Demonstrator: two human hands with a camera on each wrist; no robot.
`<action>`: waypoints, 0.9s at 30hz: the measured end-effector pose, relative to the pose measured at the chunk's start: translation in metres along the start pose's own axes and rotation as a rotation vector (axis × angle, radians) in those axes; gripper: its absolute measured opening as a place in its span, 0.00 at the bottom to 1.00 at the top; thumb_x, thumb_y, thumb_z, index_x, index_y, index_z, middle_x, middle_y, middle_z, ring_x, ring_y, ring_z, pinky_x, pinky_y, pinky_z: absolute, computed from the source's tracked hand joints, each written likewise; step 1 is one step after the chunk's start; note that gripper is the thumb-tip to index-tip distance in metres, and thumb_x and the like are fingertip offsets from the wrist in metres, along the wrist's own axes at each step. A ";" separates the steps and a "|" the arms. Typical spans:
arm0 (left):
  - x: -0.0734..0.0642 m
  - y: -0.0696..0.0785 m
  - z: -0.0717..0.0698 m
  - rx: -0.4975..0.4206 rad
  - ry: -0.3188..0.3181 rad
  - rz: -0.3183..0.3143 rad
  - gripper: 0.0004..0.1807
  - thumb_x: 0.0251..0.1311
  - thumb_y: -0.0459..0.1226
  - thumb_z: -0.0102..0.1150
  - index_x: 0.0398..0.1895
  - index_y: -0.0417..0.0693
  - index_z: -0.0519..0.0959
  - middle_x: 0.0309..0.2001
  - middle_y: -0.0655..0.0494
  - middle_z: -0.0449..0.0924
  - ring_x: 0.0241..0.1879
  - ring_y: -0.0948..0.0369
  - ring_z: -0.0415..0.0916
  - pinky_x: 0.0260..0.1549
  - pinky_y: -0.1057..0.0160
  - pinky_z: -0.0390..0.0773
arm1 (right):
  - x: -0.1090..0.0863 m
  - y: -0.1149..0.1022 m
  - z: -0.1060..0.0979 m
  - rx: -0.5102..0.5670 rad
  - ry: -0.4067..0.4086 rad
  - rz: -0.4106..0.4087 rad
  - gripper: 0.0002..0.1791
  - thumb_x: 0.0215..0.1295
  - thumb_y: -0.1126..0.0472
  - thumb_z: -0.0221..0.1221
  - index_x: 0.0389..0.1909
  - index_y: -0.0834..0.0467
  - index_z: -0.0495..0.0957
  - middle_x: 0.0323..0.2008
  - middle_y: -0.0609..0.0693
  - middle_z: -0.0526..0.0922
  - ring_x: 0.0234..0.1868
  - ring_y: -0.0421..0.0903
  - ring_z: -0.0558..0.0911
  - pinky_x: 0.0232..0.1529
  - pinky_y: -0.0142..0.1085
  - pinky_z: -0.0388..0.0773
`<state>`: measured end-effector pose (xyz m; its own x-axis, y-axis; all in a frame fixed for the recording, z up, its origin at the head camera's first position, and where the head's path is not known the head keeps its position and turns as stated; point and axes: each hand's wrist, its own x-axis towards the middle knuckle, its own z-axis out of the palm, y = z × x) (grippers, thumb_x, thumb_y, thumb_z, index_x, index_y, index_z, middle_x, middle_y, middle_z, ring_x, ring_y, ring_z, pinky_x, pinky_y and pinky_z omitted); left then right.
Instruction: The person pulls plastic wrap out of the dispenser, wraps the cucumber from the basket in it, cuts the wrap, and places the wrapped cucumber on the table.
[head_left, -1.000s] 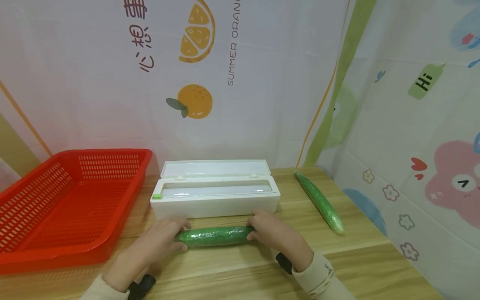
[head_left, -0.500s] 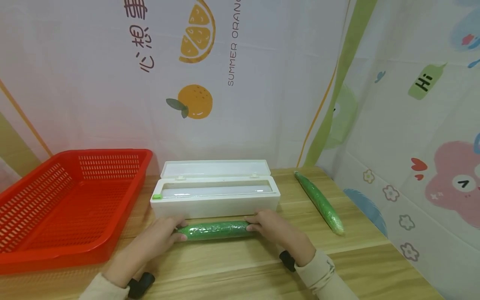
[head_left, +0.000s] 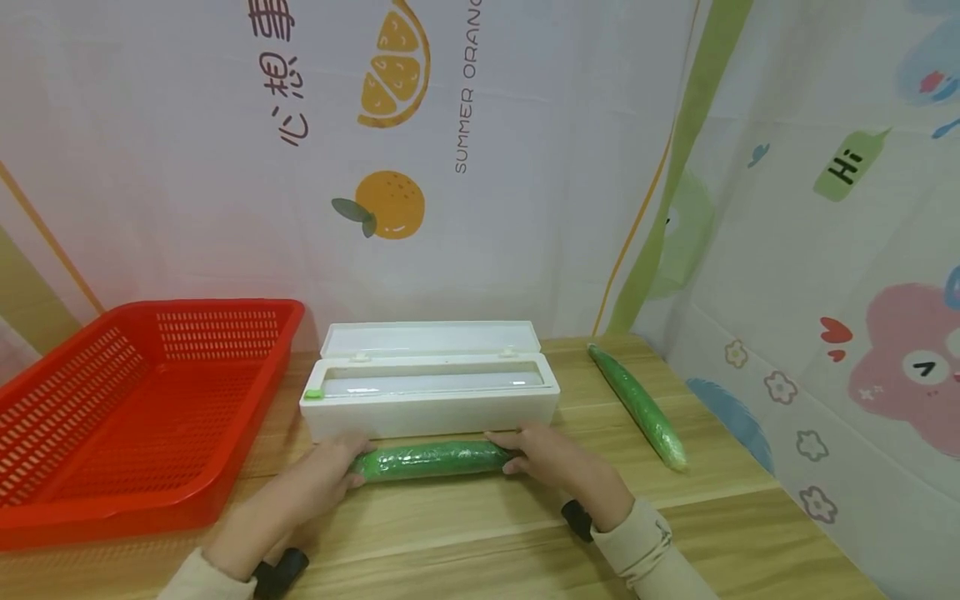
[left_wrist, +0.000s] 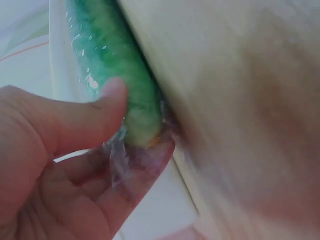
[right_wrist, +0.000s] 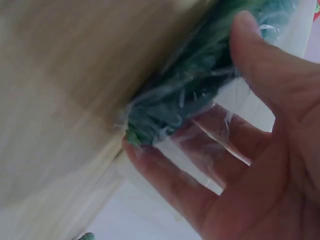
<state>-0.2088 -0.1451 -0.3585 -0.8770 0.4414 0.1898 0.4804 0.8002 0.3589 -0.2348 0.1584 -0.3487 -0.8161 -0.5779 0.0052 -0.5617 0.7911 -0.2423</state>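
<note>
A green cucumber (head_left: 435,461) wrapped in clear plastic film lies crosswise on the wooden table, just in front of a white cling film box (head_left: 431,408). My left hand (head_left: 326,467) holds its left end; in the left wrist view the thumb (left_wrist: 115,95) rests on the cucumber (left_wrist: 115,65) and the fingers lie at its tip, against loose film. At the other end, my right hand (head_left: 551,457) grips the cucumber (right_wrist: 185,90) between thumb and fingers, with crinkled film over the fingers. The box lid stands up, showing the film roll (head_left: 435,382) inside.
A red plastic basket (head_left: 251,433) with slotted walls stands on the left. Another film-wrapped cucumber (head_left: 637,407) lies slanted on the right of the table (head_left: 465,550). Behind hangs a printed curtain (head_left: 525,208). A green slider (head_left: 313,393) sits at the box's left edge.
The cucumber and both hands have shifted slightly away, closer to the box. The right hand's fingers have changed place a little on its end. The box, basket and other cucumber stay put.
</note>
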 end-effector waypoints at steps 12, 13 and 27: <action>0.000 -0.004 0.003 -0.025 -0.005 -0.003 0.19 0.58 0.26 0.54 0.53 0.32 0.73 0.47 0.41 0.76 0.48 0.46 0.75 0.48 0.46 0.73 | -0.002 0.002 0.001 -0.029 -0.031 0.038 0.26 0.69 0.58 0.50 0.67 0.53 0.62 0.40 0.60 0.74 0.35 0.45 0.75 0.39 0.38 0.75; 0.000 -0.003 0.003 -0.043 -0.001 -0.008 0.18 0.59 0.26 0.52 0.54 0.33 0.73 0.47 0.41 0.77 0.48 0.46 0.75 0.49 0.46 0.73 | -0.003 0.002 0.000 0.003 -0.046 0.054 0.25 0.70 0.59 0.48 0.67 0.53 0.62 0.44 0.61 0.75 0.39 0.47 0.76 0.43 0.41 0.76; -0.001 0.011 -0.021 -0.105 0.366 0.178 0.21 0.56 0.24 0.56 0.55 0.32 0.73 0.40 0.48 0.81 0.34 0.61 0.75 0.34 0.60 0.78 | -0.018 0.009 -0.043 0.243 0.000 -0.079 0.24 0.74 0.60 0.39 0.68 0.62 0.58 0.65 0.62 0.64 0.66 0.60 0.65 0.64 0.52 0.61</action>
<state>-0.2029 -0.1455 -0.3361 -0.7336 0.3805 0.5631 0.6382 0.6705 0.3784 -0.2310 0.1851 -0.3089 -0.7711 -0.6359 0.0329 -0.5743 0.6723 -0.4671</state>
